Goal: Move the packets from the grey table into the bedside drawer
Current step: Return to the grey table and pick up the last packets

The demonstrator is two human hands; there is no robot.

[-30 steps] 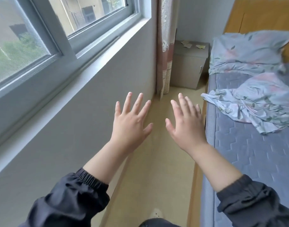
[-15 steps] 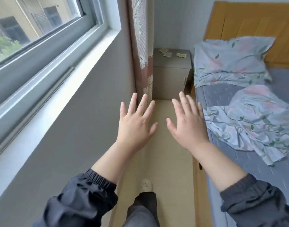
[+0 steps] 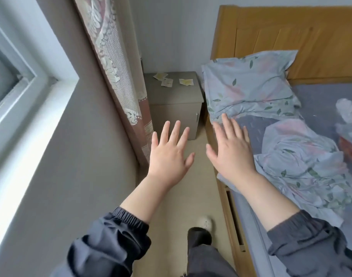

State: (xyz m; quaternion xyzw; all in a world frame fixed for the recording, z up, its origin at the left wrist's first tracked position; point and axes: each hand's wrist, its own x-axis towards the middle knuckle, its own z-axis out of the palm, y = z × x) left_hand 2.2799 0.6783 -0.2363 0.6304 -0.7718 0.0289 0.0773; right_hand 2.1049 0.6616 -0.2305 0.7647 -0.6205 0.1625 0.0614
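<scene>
The left hand [image 3: 168,156] and right hand [image 3: 230,154] hover palm-down with fingers spread, holding nothing. 3 small pale paper packets [image 3: 166,82] lie on top of the grey boxy bedside counter [image 3: 171,95] ahead, well apart from the hands. Its front, perhaps the drawer [image 3: 175,116], looks closed.

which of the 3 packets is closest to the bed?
The packet lying alone at the right of the grey table, nearest the pillow; the other two sit together toward the curtain.
</scene>
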